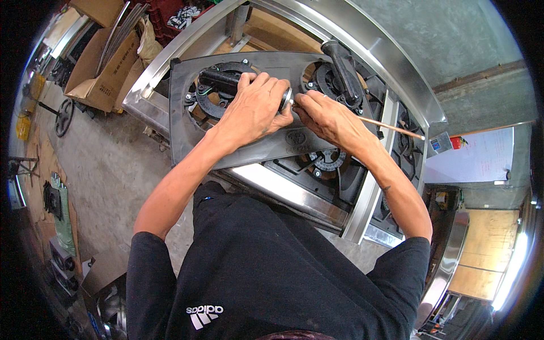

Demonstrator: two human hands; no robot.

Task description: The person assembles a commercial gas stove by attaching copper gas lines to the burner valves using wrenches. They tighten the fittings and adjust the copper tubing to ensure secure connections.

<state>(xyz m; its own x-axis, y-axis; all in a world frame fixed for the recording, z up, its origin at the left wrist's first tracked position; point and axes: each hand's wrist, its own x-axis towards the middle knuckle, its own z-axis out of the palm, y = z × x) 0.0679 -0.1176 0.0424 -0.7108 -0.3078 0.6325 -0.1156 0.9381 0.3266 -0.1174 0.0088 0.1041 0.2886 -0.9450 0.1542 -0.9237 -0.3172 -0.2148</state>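
Note:
My left hand (pixel 255 107) is closed around the black burner tube (pixel 218 80), near the silver ring (pixel 288 98) at its right end. Close against that ring, my right hand (pixel 334 119) has its fingers pinched together. A thin copper-coloured rod (pixel 391 127) sticks out rightward from under this hand; its other end is hidden by the fingers. The tube belongs to the left round black burner (pixel 212 105), set in a dark grey cooktop panel (pixel 238 150). A second burner with a black tube (pixel 343 71) sits to the right.
The panel rests tilted on a stainless steel stove frame (pixel 362 221) with black grates (pixel 334 187). Beyond the frame's left side, a cardboard box (pixel 102 79) stands on the concrete floor near a black wheel (pixel 64 118). A whiteboard (pixel 476 158) is at the right.

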